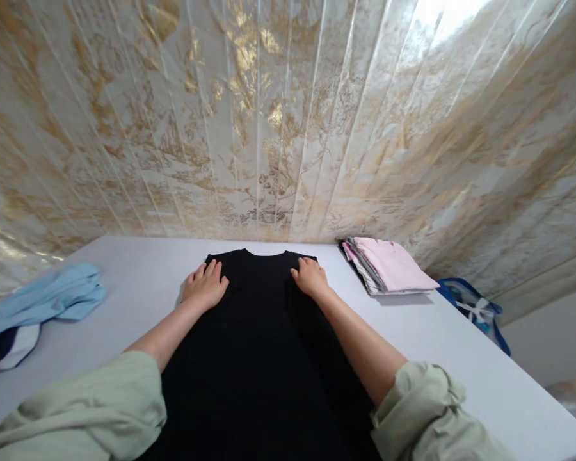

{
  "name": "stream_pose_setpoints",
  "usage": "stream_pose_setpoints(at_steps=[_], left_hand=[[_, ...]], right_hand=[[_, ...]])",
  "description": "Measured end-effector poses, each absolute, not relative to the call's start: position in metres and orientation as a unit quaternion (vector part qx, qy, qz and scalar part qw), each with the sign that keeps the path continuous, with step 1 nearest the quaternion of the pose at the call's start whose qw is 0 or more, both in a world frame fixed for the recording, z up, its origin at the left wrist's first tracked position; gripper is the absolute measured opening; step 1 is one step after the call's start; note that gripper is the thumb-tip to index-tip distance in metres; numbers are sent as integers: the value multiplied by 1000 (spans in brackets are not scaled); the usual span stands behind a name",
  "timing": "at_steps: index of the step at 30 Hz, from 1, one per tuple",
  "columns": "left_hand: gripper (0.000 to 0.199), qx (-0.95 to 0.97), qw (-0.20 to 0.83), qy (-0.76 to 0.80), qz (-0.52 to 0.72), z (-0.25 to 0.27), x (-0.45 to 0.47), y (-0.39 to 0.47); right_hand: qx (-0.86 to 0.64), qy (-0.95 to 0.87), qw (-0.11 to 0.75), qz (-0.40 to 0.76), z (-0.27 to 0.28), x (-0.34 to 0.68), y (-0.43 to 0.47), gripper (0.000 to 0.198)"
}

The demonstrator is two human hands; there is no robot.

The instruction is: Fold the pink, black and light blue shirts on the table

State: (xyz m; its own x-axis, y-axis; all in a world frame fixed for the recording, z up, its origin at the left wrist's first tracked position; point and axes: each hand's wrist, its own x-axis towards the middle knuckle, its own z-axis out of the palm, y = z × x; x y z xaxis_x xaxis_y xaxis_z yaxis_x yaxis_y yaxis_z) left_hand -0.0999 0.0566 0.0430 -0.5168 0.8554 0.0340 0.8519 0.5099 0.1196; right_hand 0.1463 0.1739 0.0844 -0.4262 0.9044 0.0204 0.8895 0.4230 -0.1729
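A black shirt lies spread on the white table, its neckline toward the far edge and its lower part running out of the bottom of the view. Flat on its upper left side, near the shoulder, rests my left hand, fingers stretched out. My right hand lies on the upper right shoulder area, its fingers extended over the cloth. Neither hand grips the fabric. Both forearms reach across the shirt from rolled green sleeves.
Folded clothes with a pink one on top are stacked at the far right. Light blue clothing lies loosely at the left, above a dark and white piece. Beyond the right edge sits a blue-trimmed bag. A gold-patterned curtain hangs behind.
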Motion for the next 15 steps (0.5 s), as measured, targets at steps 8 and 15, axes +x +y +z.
stream_pose_setpoints(at_steps=[8,15], left_hand=[[42,523,-5,848,80,62,-146,82],[28,507,-30,857,85,63,-151,91]], right_hand=[[-547,-833,52,59,31,167,185,64],[-541,-837,56,54,32,168,186,65]])
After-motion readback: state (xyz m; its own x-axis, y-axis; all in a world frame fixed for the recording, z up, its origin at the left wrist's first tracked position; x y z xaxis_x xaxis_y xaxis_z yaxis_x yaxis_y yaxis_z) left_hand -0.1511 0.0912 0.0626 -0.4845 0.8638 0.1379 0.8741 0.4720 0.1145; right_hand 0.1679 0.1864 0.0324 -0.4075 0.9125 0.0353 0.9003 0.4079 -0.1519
